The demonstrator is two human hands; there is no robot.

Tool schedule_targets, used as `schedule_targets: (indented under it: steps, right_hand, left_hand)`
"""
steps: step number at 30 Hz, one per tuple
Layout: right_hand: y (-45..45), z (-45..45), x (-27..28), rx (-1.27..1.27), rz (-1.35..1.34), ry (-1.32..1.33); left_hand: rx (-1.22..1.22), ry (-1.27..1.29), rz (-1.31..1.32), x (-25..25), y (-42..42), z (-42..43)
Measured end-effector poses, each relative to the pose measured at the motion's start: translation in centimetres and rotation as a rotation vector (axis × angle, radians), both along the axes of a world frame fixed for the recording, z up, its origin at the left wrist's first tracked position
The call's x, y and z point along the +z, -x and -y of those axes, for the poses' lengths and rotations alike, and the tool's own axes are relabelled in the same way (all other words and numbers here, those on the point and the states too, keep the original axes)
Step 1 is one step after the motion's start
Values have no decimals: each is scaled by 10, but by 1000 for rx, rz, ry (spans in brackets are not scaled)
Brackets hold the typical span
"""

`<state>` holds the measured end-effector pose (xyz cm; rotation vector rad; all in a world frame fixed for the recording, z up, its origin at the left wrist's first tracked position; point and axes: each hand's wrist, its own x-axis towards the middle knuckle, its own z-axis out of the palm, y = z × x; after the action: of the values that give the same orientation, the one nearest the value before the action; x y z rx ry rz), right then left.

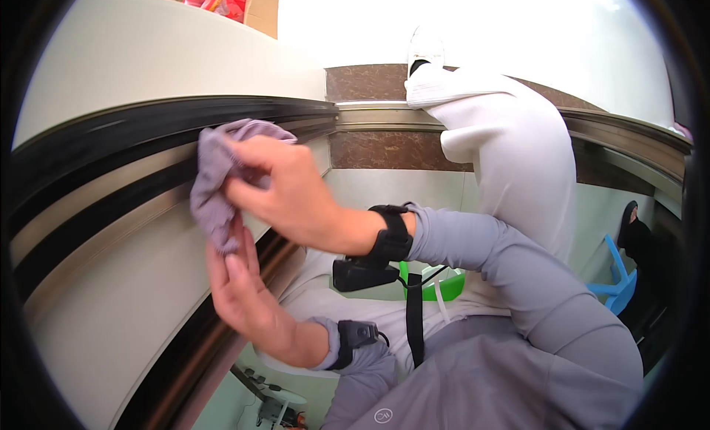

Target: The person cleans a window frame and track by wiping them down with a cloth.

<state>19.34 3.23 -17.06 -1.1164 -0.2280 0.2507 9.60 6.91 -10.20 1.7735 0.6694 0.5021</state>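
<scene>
A bunched mauve cloth lies against the black and bronze-coloured frame strips of a pale panel. My right hand grips the upper part of the cloth between thumb and fingers; it is slightly blurred. Below it, my left hand has its fingers closed at the cloth's lower end. Folds of fabric hide some fingertips. Both wrists carry black straps with small devices, the right wrist device and the left wrist device.
My white-trousered leg stretches across a metal threshold track with brown marbled strips beside it. A cardboard box with red packaging stands at the top left. Behind are a green container, a blue plastic stool and a dark-clothed person's foot.
</scene>
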Motion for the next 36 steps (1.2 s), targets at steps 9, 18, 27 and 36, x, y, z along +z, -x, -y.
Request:
schedule_targets:
  steps: [9, 18, 27, 36]
  right_hand:
    - [29, -19, 21, -209, 387, -174]
    - [26, -32, -79, -236, 641, 47]
    - [54, -24, -185, 16, 501, 416]
    - [62, -20, -280, 140, -82, 582]
  left_hand:
    - [88, -177, 72, 28, 44, -3]
    - [148, 86, -65, -34, 28, -8]
    - [343, 634, -28, -149, 14, -20]
    - [237, 1303, 100, -266, 26, -45]
